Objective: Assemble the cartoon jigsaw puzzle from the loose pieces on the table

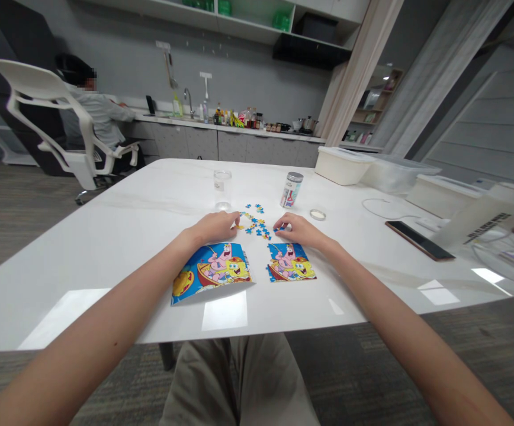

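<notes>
Wide open stretch of white worktop point(119, 231) is left free to the L. of the L. hand point(219, 226), out to the edge. Betw. it & the R. hand point(300, 229), direct crossing is obstructed by loose puzzle pcs point(261, 228). Beyond these, passage is flanked by a clear jar point(222, 192) & a printed canister point(291, 192), w/ a gap left betw. R. of canister, a flat ring point(312, 213) is met; farther R., the way is blocked by phone point(419, 239) & storage boxes point(341, 167). Nearer the wearer, only a slim strip is left betw. curled pic. sheet point(215, 269) & joined puzzle point(290, 263).
</notes>
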`<state>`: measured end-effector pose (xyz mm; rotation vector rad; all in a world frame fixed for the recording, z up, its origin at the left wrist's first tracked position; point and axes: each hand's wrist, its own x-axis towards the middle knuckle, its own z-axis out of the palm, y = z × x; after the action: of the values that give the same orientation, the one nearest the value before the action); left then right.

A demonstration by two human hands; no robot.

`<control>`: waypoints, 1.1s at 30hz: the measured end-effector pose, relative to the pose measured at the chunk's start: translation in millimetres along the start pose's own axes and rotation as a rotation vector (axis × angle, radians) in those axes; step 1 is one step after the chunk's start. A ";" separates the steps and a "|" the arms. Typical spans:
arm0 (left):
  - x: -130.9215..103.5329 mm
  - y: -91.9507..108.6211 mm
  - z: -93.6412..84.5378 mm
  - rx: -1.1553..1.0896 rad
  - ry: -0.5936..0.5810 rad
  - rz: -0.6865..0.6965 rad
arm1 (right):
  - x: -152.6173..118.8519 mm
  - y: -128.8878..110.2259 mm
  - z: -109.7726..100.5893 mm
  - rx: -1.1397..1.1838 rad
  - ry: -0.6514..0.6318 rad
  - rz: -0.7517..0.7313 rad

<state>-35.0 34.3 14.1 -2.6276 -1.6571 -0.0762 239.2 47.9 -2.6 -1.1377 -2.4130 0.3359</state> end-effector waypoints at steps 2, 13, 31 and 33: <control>0.1 0.0 0.5 -0.002 0.002 -0.005 | -0.2 0.9 0.4 0.008 0.004 -0.004; 1.4 -2.0 2.2 -0.006 0.002 0.019 | -0.4 4.9 3.4 0.040 0.007 0.030; -0.1 1.8 -0.2 -0.010 -0.038 -0.062 | 1.0 9.0 3.8 0.031 0.011 -0.030; 0.0 2.2 -0.3 0.001 -0.043 -0.082 | 0.9 8.1 3.4 0.032 0.004 -0.032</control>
<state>-33.0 33.3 14.3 -2.5773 -1.7780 -0.0209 242.4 53.6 -8.6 -1.0839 -2.4107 0.3600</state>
